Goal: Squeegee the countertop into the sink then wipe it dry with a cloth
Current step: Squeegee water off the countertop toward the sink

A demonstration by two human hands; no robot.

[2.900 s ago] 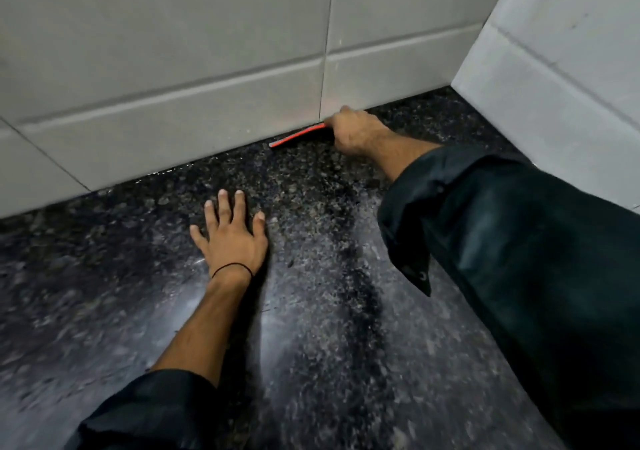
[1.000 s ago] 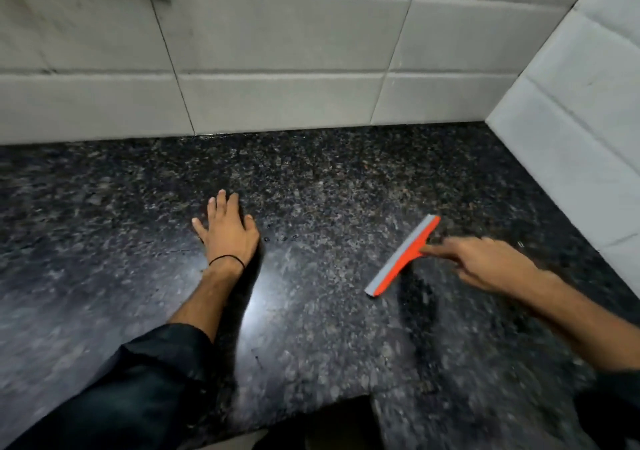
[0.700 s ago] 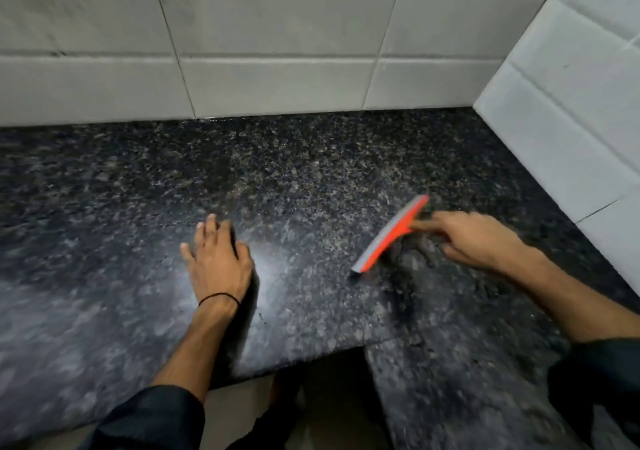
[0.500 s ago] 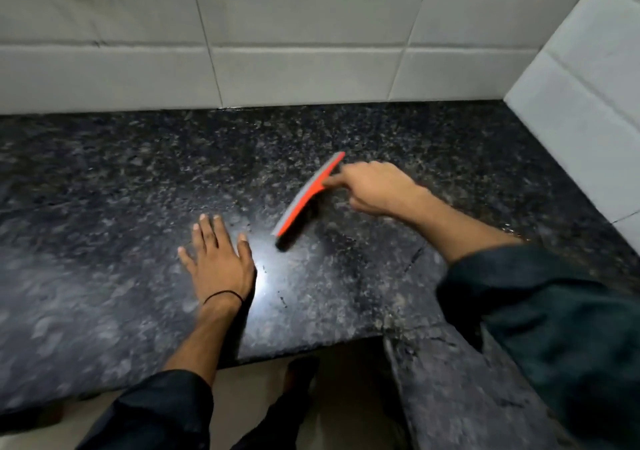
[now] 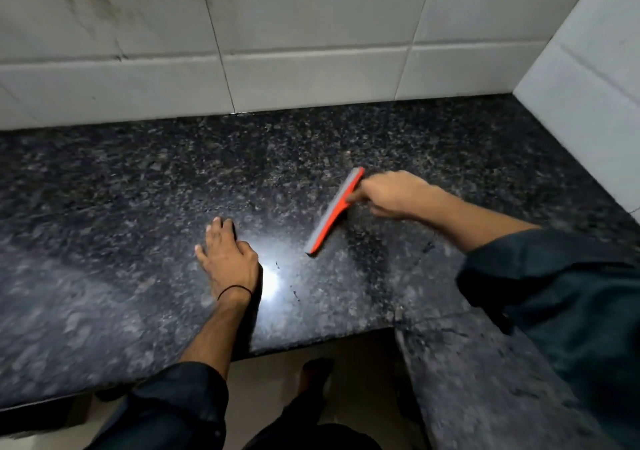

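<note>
Head view: right hand (image 5: 391, 193) grips the orange squeegee (image 5: 333, 211) on the dark desk (image 5: 121, 190). Left hand (image 5: 228, 259) rests flat there, fingers (image 5: 219, 233) straight.

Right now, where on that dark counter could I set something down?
Bare black speckled granite countertop runs along the white tiled back wall and left of the flat left hand. The middle is crowded: the right hand holds the orange-and-grey squeegee there.

One squeegee (image 5: 334, 211) right of centre. Two hands: left hand (image 5: 227, 259) at centre, right hand (image 5: 391, 193) right of centre. One wristband (image 5: 235, 289) below centre. One countertop (image 5: 104, 207). Two tiled walls: back wall (image 5: 311, 34) along the top, side wall (image 5: 581, 86) upper right.
</note>
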